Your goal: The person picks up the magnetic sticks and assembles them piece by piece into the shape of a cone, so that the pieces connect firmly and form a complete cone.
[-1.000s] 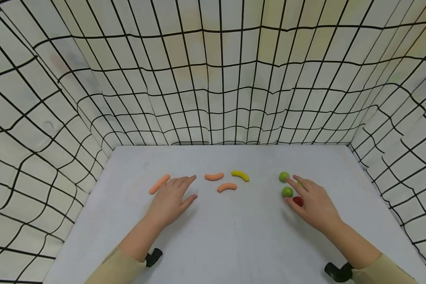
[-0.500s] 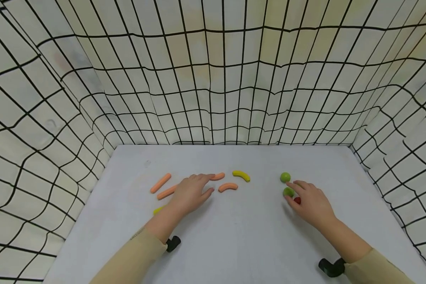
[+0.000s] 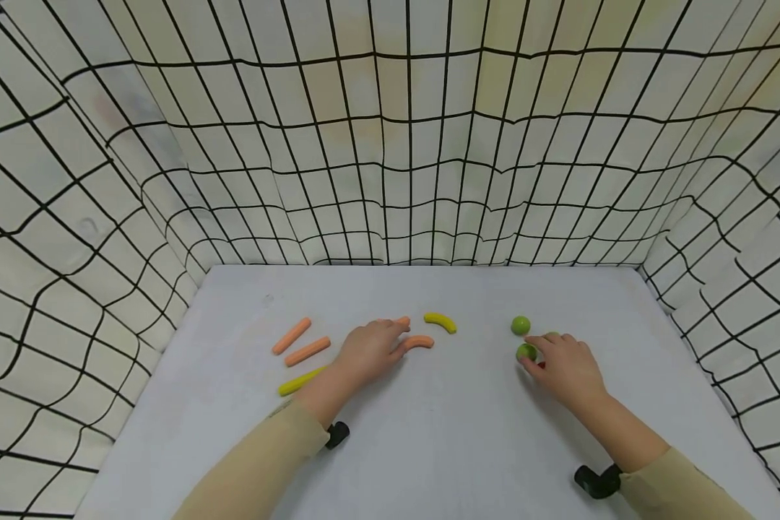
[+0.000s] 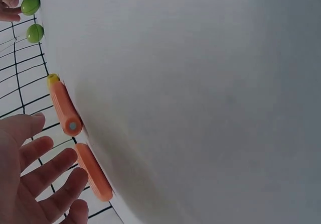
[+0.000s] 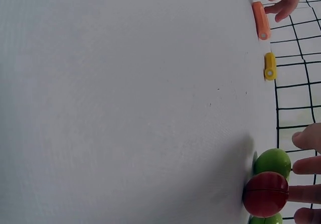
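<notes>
My left hand hovers with loosely bent, spread fingers over two curved orange sausage-shaped pieces. Its fingertips overlap the rear piece; its thumb reaches the end of the front piece. In the left wrist view, nothing sits between the fingers. My right hand is over a small group of balls, fingers extended. Its thumb and forefinger lie around a green ball. A seamed red ball sits close to its fingertips, mostly hidden in the head view. Behind is another green ball.
A curved yellow piece lies between the hands. To the left are two straight orange sticks and a yellow-green stick partly behind the left wrist. Black netting with pale cloth encloses the back and sides of the white table.
My left hand has moved right, from beside the straight orange sticks to the curved orange pieces, uncovering the sticks. My right hand has shifted slightly left, its thumb and forefinger now nearer the front green ball.
</notes>
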`<state>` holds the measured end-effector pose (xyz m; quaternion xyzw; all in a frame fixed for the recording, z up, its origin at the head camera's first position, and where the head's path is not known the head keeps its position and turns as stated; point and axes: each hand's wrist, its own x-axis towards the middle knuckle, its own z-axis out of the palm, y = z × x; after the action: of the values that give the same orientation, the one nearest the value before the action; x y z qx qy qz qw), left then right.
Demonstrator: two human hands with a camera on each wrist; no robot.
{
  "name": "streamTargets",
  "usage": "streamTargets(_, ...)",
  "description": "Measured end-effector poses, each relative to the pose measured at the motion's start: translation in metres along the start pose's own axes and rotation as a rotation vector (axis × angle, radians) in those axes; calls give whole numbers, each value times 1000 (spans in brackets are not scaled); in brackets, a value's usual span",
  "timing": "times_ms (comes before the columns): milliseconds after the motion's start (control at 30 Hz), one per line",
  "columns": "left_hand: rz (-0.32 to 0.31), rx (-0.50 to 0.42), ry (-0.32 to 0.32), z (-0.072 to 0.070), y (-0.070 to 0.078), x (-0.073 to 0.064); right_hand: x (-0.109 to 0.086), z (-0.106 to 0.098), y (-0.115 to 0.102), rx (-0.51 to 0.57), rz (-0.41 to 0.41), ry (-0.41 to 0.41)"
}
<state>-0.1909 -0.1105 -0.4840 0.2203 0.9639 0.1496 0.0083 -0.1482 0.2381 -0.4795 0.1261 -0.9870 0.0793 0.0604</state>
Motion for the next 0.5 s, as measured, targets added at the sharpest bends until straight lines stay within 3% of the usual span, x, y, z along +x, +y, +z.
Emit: streamTargets(500, -48, 82, -76, 10, 4, 15, 7, 4, 0, 20, 68, -70)
